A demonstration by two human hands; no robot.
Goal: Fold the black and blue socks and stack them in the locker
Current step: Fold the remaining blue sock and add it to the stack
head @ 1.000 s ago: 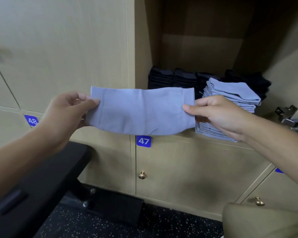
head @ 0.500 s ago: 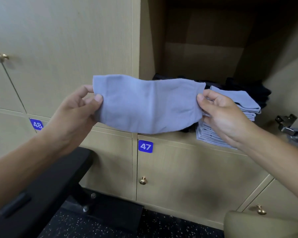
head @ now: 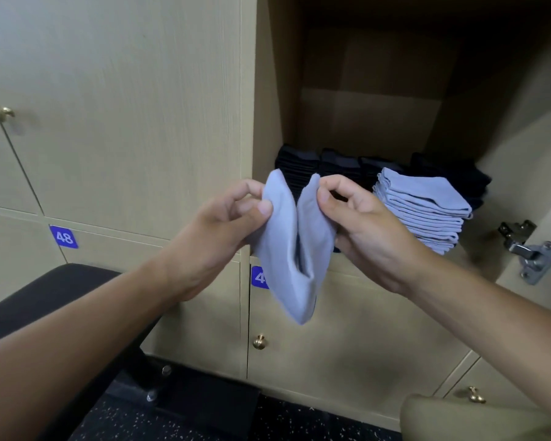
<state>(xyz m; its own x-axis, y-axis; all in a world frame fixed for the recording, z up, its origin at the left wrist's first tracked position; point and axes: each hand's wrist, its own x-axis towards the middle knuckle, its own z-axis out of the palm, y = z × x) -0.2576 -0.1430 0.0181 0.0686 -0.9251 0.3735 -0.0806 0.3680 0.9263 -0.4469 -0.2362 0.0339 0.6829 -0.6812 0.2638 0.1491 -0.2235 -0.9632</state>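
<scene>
A light blue sock (head: 291,249) hangs folded in a V in front of the open locker (head: 372,122). My left hand (head: 223,237) pinches its left end between thumb and fingers. My right hand (head: 360,224) pinches the right end, and the two ends almost meet. Inside the locker a stack of folded blue socks (head: 427,211) lies at the right. Rows of folded black socks (head: 318,170) sit behind it and to the left, partly hidden by my hands.
Closed locker doors with brass knobs (head: 259,341) surround the open one; blue number tags read 48 (head: 63,237). A metal door hinge (head: 533,253) juts out at the right. A black padded bench (head: 54,291) stands low on the left over a speckled floor.
The sock was stretched flat between my hands. Both hands have come together, so it now hangs doubled in the middle.
</scene>
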